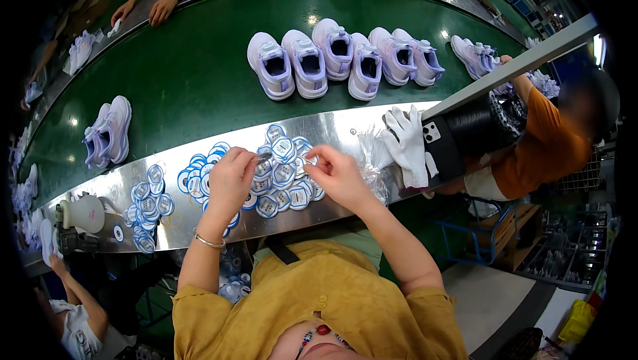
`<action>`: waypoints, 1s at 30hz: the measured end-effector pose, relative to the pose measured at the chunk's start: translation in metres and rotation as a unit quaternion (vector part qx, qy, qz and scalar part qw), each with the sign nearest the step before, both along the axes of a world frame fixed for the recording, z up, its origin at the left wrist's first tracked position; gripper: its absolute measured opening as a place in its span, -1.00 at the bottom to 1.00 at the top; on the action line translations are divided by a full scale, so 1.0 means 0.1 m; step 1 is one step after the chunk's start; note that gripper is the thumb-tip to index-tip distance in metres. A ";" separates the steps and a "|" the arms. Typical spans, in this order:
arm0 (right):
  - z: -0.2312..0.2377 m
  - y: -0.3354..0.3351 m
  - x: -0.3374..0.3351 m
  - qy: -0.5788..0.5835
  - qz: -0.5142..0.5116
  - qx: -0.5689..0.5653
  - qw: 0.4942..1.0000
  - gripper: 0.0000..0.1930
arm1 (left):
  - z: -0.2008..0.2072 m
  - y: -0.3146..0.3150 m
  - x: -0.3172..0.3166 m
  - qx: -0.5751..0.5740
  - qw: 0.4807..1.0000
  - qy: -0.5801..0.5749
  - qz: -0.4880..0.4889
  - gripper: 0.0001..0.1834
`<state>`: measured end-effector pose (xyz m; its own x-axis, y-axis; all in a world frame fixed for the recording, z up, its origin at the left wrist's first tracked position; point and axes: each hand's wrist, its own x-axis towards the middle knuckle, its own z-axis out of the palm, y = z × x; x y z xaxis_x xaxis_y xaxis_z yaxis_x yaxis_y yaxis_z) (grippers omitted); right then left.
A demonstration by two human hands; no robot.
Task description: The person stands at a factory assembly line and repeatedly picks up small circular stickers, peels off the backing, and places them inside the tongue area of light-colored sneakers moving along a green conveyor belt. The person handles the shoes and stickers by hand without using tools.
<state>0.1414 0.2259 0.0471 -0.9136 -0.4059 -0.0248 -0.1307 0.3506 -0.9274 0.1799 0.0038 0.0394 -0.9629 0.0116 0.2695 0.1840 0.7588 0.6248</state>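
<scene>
Edges/room: steel ledge (335,127), curving lower L to ctr R; near edge passes just below hands. Green belt (193,87) beyond, broad bare stretch upper L-ctr, betw. shoe pair (109,132) at L and shoe row (335,61) at upper ctr.

Fingers: L hand (229,180), ctr, tips together, pinching small grey piece (264,158). R hand (337,177), just R of ctr, thumb and forefinger nearly meeting over tags; can't tell if clamped on anything.

Tags: round, white w/ blue rims. Main pile (284,175) betw./under hands, ctr; second pile (193,182) L of L hand; third pile (147,206) farther L.

Obstr.: clear plastic bundle (373,160) beside R hand; white gloves (405,144) and dark phone (432,132) R of that; grey bar (515,56) slanting across upper R. Co-worker (548,150) in orange, far R.
</scene>
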 end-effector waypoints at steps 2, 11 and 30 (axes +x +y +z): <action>0.13 -0.17 -0.09 0.039 0.020 0.006 0.999 -0.81 | 0.14 0.03 0.00 0.070 0.997 -0.028 -0.024 -0.91; -0.01 -0.13 -0.18 -0.177 -0.092 -0.255 0.946 -0.88 | -0.10 0.55 0.00 0.559 0.820 -0.119 0.039 -0.86; 0.02 -0.04 -0.06 0.290 -0.050 0.116 0.949 -0.95 | -0.07 0.84 -0.07 0.373 0.927 -0.033 0.012 -0.85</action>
